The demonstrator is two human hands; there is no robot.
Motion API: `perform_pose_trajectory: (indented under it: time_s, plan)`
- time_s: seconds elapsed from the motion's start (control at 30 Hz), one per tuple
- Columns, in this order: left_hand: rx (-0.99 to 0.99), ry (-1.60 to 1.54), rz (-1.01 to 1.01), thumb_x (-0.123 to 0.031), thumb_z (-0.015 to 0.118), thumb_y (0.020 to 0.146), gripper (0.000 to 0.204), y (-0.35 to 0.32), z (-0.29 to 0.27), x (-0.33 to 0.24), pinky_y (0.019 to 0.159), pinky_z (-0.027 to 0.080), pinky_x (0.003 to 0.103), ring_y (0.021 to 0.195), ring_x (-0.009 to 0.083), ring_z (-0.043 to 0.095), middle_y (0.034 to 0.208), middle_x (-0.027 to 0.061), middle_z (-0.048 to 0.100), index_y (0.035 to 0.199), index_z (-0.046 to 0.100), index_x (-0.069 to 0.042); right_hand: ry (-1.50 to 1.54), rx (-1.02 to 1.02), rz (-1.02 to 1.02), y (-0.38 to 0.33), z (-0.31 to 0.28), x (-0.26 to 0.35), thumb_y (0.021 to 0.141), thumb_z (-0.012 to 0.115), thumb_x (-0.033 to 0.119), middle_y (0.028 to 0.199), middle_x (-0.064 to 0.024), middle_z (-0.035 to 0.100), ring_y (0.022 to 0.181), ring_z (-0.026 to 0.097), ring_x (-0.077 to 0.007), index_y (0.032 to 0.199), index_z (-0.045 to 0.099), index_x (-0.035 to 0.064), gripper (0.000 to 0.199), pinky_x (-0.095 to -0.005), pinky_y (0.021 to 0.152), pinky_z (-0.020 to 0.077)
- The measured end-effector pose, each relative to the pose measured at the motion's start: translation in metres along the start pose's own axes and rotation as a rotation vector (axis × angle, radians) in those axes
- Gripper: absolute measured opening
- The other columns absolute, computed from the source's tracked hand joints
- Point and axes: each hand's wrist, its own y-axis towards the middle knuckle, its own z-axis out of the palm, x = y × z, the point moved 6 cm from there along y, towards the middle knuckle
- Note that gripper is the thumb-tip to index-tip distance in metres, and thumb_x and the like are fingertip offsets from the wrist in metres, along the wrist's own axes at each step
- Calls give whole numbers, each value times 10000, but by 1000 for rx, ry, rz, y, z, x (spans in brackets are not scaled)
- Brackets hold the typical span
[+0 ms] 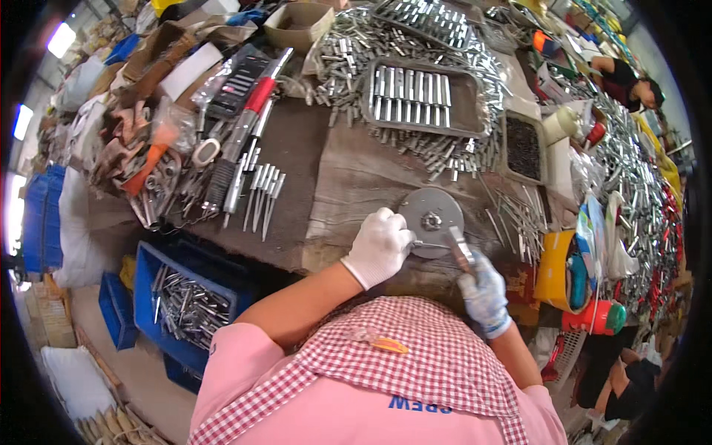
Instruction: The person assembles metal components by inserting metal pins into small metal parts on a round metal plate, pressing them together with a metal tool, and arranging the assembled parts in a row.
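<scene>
- A worker in a pink shirt and checked apron [423, 334] bends over a crowded workbench [293, 159], both hands at a round grey metal disc [449, 211] near the bench's near edge
- The left hand [380, 243], in a white glove, curls its fingers narrowly around a thin metal rod [432, 245], which juts rightward over the near part of the disc
- The right hand [484, 293], in a patterned glove, closes around a metal-ended tool [460, 250], its far end over the disc's right side; whether it touches the rod cannot be told
- Beyond the disc, a metal tray [469, 104] carries silver rods [412, 96] in a row, with a heap of metal pieces [341, 67] around it
- To the right of that tray sits a smaller tray [525, 179] of dark bits; thin rods [523, 222] lie scattered on its near side
- On the left of the bench, slim pointed pieces [263, 193] lie side by side, near a long tool with a red section [259, 96]
- Left and lower, a blue bin [141, 289] holds more metal pieces [189, 308]
- At far right, another person [634, 85] is in view
</scene>
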Motion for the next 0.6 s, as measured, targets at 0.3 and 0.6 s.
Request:
perform_pose_trajectory:
  time_s: [0.3, 0.6]
  plan:
    - [290, 472, 141, -88, 626, 683, 90, -13, -127, 127, 800, 469, 452, 944, 341, 585, 888, 110, 605, 762, 654, -119, -679, 30, -30, 6, -69, -30, 718, 721, 175, 1071, -172, 642, 1053, 577, -382, 1176, 678, 85, 468, -461, 936, 462]
    - [-141, 161, 58, 54, 559, 699, 160, 29, -119, 113, 824, 501, 434, 890, 354, 619, 868, 150, 655, 799, 651, -29, -880, -174, 72, 77, -72, -42, 764, 729, 279, 920, -154, 703, 893, 682, -334, 946, 730, 78, 271, -436, 782, 544]
